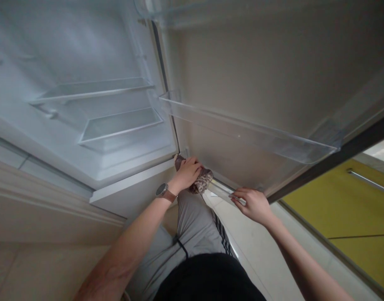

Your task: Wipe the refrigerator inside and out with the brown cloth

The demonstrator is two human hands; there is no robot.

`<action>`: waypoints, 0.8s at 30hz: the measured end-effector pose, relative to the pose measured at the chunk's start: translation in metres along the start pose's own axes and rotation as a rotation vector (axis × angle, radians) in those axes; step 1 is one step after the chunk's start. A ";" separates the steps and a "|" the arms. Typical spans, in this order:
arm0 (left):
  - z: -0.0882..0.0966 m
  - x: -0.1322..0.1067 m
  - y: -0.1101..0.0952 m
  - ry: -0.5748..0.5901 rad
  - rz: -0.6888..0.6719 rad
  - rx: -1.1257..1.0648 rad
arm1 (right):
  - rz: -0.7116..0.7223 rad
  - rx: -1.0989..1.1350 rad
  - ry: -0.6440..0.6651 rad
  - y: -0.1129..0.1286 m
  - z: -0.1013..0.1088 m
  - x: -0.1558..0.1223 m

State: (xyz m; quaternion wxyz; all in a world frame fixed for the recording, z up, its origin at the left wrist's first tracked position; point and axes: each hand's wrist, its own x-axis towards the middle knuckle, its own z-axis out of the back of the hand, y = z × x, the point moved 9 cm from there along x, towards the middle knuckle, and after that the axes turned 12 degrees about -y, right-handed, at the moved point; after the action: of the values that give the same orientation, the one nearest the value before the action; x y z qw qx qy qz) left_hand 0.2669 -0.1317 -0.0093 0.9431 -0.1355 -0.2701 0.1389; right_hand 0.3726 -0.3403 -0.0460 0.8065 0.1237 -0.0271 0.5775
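An open fridge fills the view. My left hand, with a watch on its wrist, presses a brown patterned cloth against the bottom corner where the fridge door meets the cabinet. My right hand grips the lower edge of the open door, fingers curled over it. A clear plastic door bin hangs on the door just above both hands.
The fridge interior on the left holds two glass shelves. A yellow cabinet front with a metal bar handle stands at the right. My grey trousers and the pale floor lie below.
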 end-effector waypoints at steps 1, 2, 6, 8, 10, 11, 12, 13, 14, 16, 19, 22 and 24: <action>0.009 -0.006 -0.001 -0.051 0.029 -0.055 | -0.005 0.000 0.000 0.000 0.000 0.000; 0.019 -0.013 -0.002 -0.123 0.074 -0.111 | -0.011 0.002 0.000 0.000 0.000 0.000; 0.027 -0.063 -0.005 -0.405 0.378 -0.251 | -0.026 0.003 -0.009 -0.001 -0.001 -0.001; 0.005 -0.082 -0.008 -0.381 0.514 -0.247 | -0.031 -0.001 -0.012 -0.001 -0.001 -0.001; -0.011 -0.091 -0.009 -0.370 0.602 -0.253 | -0.030 -0.004 -0.009 -0.001 -0.001 -0.001; -0.014 -0.091 -0.011 -0.373 0.604 -0.249 | -0.030 -0.006 -0.008 -0.001 -0.001 -0.001; -0.013 -0.087 -0.014 -0.381 0.575 -0.233 | -0.029 -0.007 -0.007 0.000 -0.001 -0.001; -0.009 -0.082 -0.020 -0.387 0.513 -0.200 | -0.027 -0.009 -0.007 0.000 -0.001 -0.001; -0.004 -0.075 -0.028 -0.382 0.424 -0.157 | -0.026 -0.010 -0.007 0.001 -0.001 -0.001; 0.001 -0.064 -0.048 -0.308 0.214 -0.091 | -0.024 -0.016 -0.010 0.001 0.000 -0.001; -0.006 -0.063 -0.069 -0.120 0.038 -0.103 | -0.024 -0.028 -0.021 0.002 0.000 -0.001; -0.010 -0.067 -0.063 -0.110 0.075 -0.061 | -0.032 -0.025 -0.026 0.001 0.000 -0.001; -0.013 -0.068 -0.058 -0.134 0.077 0.004 | -0.037 -0.024 -0.024 0.000 -0.001 0.000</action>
State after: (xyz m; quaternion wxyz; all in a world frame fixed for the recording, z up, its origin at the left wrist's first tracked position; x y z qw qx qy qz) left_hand 0.2298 -0.2100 -0.0329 0.9171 -0.1343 -0.3269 0.1843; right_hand 0.3720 -0.3405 -0.0466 0.8181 0.1216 -0.0412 0.5606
